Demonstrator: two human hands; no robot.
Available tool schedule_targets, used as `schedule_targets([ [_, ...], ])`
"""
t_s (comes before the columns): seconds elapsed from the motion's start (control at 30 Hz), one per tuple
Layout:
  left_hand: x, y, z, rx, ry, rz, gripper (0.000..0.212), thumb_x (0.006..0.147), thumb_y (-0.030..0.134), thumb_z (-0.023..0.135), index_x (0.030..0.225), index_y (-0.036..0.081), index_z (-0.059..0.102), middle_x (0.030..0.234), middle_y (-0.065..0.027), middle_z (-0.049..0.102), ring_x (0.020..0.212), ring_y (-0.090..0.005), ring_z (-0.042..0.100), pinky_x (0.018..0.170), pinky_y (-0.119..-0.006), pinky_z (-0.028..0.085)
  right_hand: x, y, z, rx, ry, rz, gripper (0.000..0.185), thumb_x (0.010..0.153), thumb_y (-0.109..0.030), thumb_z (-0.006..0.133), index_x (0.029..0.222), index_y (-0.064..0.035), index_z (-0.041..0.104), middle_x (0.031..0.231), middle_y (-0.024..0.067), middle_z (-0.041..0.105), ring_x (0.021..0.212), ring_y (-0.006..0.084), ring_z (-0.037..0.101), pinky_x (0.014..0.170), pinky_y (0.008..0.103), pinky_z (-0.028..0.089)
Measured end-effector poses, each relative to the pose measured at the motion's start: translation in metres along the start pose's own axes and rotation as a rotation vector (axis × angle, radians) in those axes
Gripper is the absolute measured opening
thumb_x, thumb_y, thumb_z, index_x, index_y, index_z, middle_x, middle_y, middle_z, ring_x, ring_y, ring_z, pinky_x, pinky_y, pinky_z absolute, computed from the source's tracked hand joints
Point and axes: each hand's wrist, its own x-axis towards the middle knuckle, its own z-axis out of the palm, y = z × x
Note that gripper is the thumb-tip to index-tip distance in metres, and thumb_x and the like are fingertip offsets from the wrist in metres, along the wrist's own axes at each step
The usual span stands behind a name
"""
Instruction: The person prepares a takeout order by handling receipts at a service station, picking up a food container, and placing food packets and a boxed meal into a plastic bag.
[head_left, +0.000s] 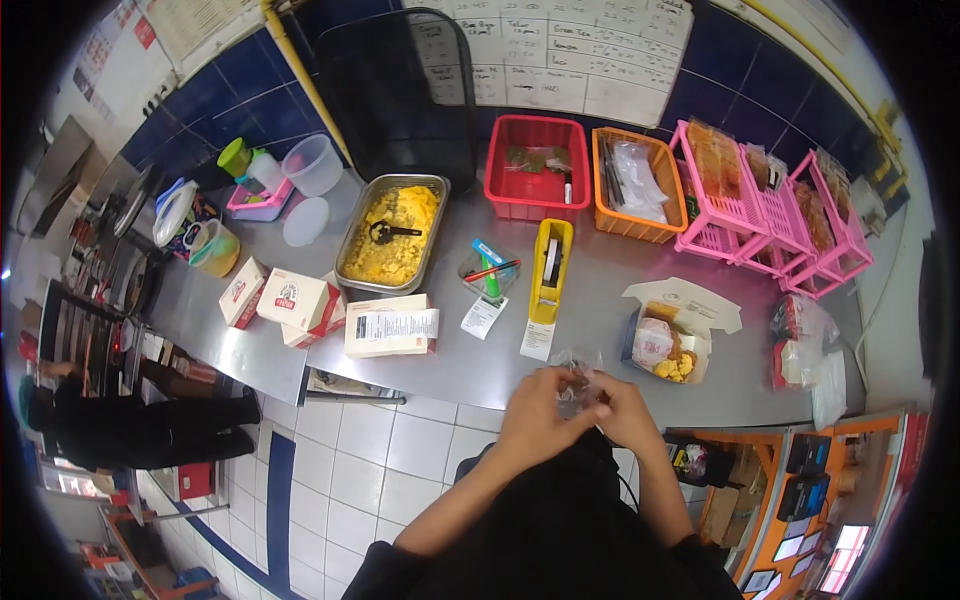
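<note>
Both of my hands are close together over the front edge of the steel table. Between them is a crumpled clear plastic bag; what it contains is hard to tell. My left hand pinches it from one side, and my right hand grips the other. Just right of them stands an opened cardboard food box, its lid folded back. Inside lie a paper-wrapped bundle and yellow scrambled egg beside browned pieces. A paper slip lies beyond my left hand, under the end of a yellow tape dispenser.
A steel pan of scrambled egg holds a black scoop. Closed boxes and a box with a receipt sit left. Red and orange baskets and pink racks line the back. Another person stands far left.
</note>
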Motion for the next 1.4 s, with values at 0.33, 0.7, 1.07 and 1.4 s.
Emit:
schedule_targets([
  [0.33,-0.005,-0.033,0.001,-0.944,-0.101,-0.481,0.006,0.097,0.011,0.064,0.098,0.005,0.065,0.101,0.0016,0.062,0.099,-0.0094,0.057,0.091,-0.028,0.043,-0.023,0.025,-0.018,0.349,0.293,0.144,0.021,0.09,0.0,0.066,0.111,-0.0004,0.064,0.094,0.0099,0.072,0.078,0.0118,0.065,0.073,0.0266,0.052],
  [0.7,0.03,-0.052,0.042,-0.781,0.061,-0.126,0.003,0.098,0.008,0.061,0.099,0.005,0.061,0.11,-0.0058,0.058,0.098,-0.013,0.06,0.09,-0.029,0.048,0.017,0.025,0.024,0.91,0.539,-0.215,0.015,0.097,-0.012,0.066,0.109,-0.0027,0.064,0.102,0.0098,0.07,0.097,0.0181,0.066,0.096,0.0326,0.048],
  [1.07,0.05,-0.081,0.066,-0.716,-0.301,-0.349,0.021,0.102,0.005,0.051,0.122,0.001,0.056,0.091,-0.0063,0.06,0.073,-0.0119,0.062,0.071,-0.027,0.054,0.038,0.026,0.009,0.992,0.113,0.064,0.021,0.103,-0.017,0.057,0.117,-0.005,0.049,0.074,0.0024,0.058,0.061,0.0112,0.054,0.055,0.0247,0.044],
  [1.4,0.035,-0.057,0.046,-0.122,0.015,0.318,0.025,0.09,-0.001,0.063,0.114,0.006,0.066,0.112,-0.0157,0.067,0.087,-0.0309,0.071,0.076,-0.037,0.056,0.041,0.041,0.007,1.065,0.102,0.128,0.006,0.101,-0.011,0.056,0.102,-0.0058,0.058,0.076,0.0017,0.061,0.061,0.0111,0.056,0.055,0.0258,0.047],
])
